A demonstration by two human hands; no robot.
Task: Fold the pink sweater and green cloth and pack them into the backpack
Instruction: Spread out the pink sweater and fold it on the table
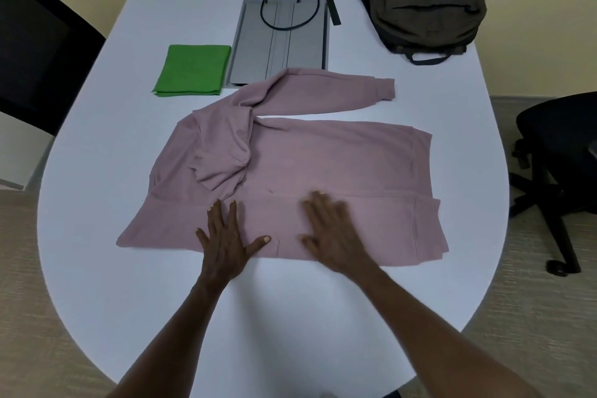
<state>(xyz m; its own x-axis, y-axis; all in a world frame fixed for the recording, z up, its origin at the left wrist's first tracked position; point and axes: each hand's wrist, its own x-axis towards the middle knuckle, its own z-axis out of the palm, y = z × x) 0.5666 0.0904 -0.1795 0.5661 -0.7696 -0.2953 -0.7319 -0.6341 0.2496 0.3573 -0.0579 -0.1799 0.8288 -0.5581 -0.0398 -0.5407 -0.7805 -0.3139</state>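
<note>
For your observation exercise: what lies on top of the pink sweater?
Both hands, the left and the right, rest flat near the front edge of the pink sweater, and one sleeve is folded onto it. The table beneath is covered.

No words, labels, brands, numbers or signs could be read anywhere in the view. The sweater (pixel 323 165), the green cloth (pixel 192 69), the backpack (pixel 423 0) and the grey panel (pixel 284 42) on the table (pixel 97 145) all showed plain surfaces with no print that could be made out.
</note>
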